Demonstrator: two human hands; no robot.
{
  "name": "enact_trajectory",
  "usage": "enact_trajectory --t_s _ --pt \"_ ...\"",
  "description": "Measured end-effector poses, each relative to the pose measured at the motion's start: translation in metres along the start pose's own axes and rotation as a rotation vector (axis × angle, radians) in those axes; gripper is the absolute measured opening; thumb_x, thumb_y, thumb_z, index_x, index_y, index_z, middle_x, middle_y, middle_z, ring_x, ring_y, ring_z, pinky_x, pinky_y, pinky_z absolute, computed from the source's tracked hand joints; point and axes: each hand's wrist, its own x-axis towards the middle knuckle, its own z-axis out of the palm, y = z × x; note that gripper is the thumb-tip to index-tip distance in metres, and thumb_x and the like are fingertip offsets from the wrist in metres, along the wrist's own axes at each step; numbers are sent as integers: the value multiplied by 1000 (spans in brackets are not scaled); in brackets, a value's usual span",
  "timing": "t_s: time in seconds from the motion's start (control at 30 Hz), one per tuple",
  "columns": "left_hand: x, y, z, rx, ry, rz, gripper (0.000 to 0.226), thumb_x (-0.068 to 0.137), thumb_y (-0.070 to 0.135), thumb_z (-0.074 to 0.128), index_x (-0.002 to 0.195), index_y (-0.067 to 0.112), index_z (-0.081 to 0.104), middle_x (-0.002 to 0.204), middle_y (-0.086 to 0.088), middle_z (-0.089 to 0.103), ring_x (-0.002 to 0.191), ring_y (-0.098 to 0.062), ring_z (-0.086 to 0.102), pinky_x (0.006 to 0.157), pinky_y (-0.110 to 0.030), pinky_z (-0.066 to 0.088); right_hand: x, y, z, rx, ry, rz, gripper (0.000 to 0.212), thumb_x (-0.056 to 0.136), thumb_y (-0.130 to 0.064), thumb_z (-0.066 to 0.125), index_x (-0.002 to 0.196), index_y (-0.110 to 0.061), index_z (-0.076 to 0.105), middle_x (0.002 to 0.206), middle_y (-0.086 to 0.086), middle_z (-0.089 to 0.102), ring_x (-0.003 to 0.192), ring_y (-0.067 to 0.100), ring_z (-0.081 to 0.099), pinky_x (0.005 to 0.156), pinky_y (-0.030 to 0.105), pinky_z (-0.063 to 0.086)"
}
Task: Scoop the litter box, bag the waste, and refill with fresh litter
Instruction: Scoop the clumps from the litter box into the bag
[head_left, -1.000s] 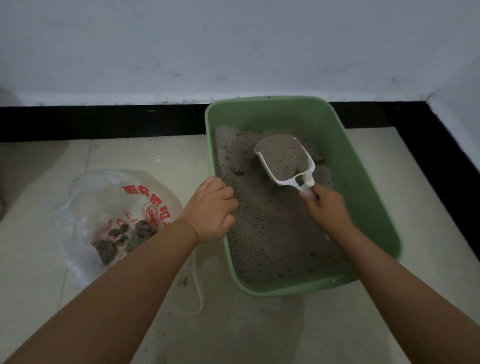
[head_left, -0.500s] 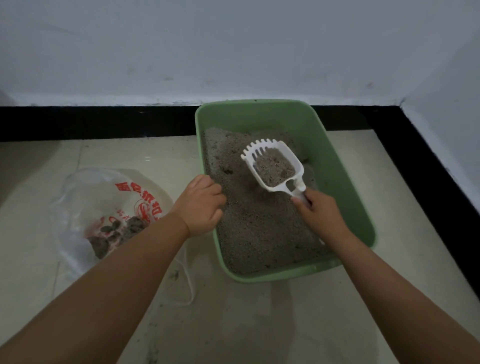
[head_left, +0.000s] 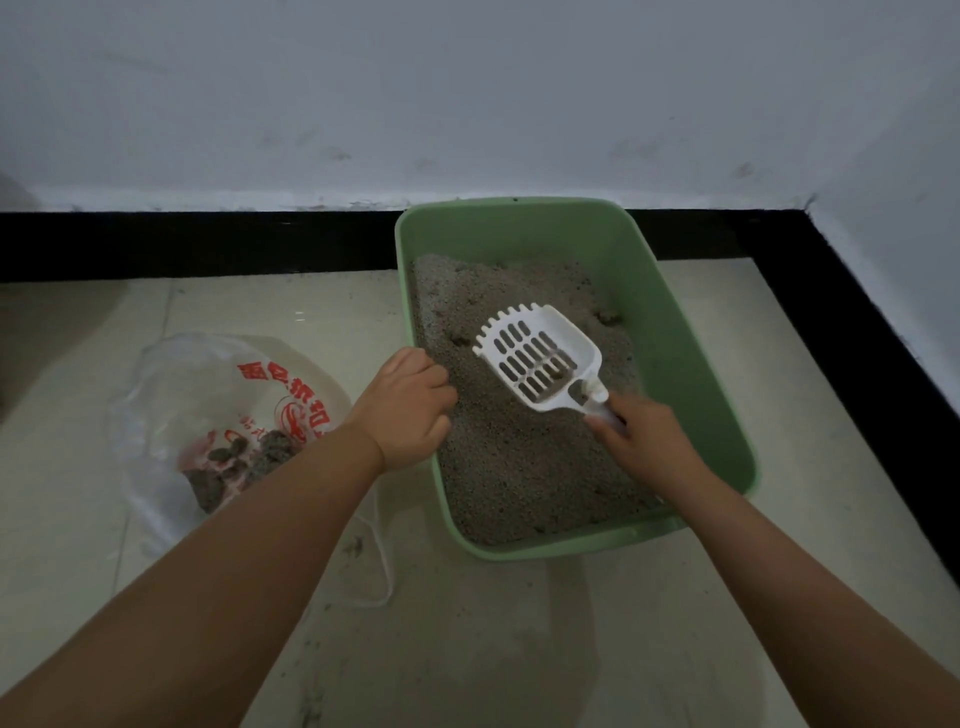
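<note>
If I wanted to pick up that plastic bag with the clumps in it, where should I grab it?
Probably by the loose thin handle loop trailing on the floor at the near side of the bag, coming from above. The clumps sit low inside, so lifting from the loop or the gathered mouth should keep them from spilling.

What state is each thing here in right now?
Litter box: on the floor, part full of grey litter.
Scoop: lifted over the litter, nearly empty.
Plastic bag: open, holding dark clumps.
Left hand: gripping the box's rim.
Right hand: gripping the scoop's handle.
</note>
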Motion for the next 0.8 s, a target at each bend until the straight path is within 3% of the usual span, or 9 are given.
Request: enact_trajectory --t_s 0.1,0.27,0.37,0.47,0.5,0.57,0.63,0.7,0.8 --pt "0 0 0 -11 -5 -5 31 68 23 35 52 6 56 53 -8 49 69 -19 29 76 -33 30 3 3 6 -42 -149 43 29 94 -21 49 112 0 59 88 15 59 76 18 48 59 24 31" --pt "-1 3 -3 -10 -38 -5 31 67 22 35 52 7 57 53 -6 50 62 -23 49 77 -33 31 8 -5 11 -116 -266 50 28 96 -22 45 110 -2 59 100 19 65 76 17 48 65 26 35" --pt "-1 3 -2 -27 -28 -13 32 67 21 34 52 6 57 53 -7 50 63 -23 47 76 -32 31 17 -26 3 -163 -315 85 26 98 -22 41 103 -3 59 83 14 58 64 17 46 55 26 37" --pt "-3 2 0 -46 -24 -21 32 67 21 35 53 4 58 54 -9 51 63 -24 48 78 -33 30 33 -48 -5 -240 -326 84 29 99 -20 36 125 -12 50 65 3 42 59 14 42 50 22 31" --pt "-3 2 2 -57 -17 -24 31 68 20 35 53 4 58 55 -10 51 66 -24 45 78 -33 29 40 -53 -4 -249 -325 74 31 100 -21 36 127 -14 49 66 2 41 64 16 45 52 24 34" --pt "-2 0 4 -77 1 -21 31 68 20 35 54 3 57 56 -11 50 70 -21 34 77 -32 28 53 -59 5 -253 -334 87 20 99 -22 37 107 -14 53 67 3 43 66 18 45 58 28 37" --pt "-2 -1 5 -70 10 -3 31 69 21 35 54 4 57 57 -11 50 70 -19 30 76 -32 27 62 -58 19 -209 -312 108 23 98 -24 38 98 -8 55 74 7 53 65 18 44 64 29 35" --pt "-1 -2 7 -68 8 16 31 69 21 36 54 6 58 57 -10 50 70 -19 29 76 -32 27 66 -54 32 -161 -282 104 28 98 -23 40 108 -5 58 99 15 62 73 20 46 67 29 35" --pt "-1 -3 10 -83 12 15 30 70 21 36 53 6 56 58 -10 49 70 -19 29 80 -32 27 70 -50 47 -48 -202 109 31 99 -22 39 117 -1 53 111 19 61 90 29 55 74 34 42"
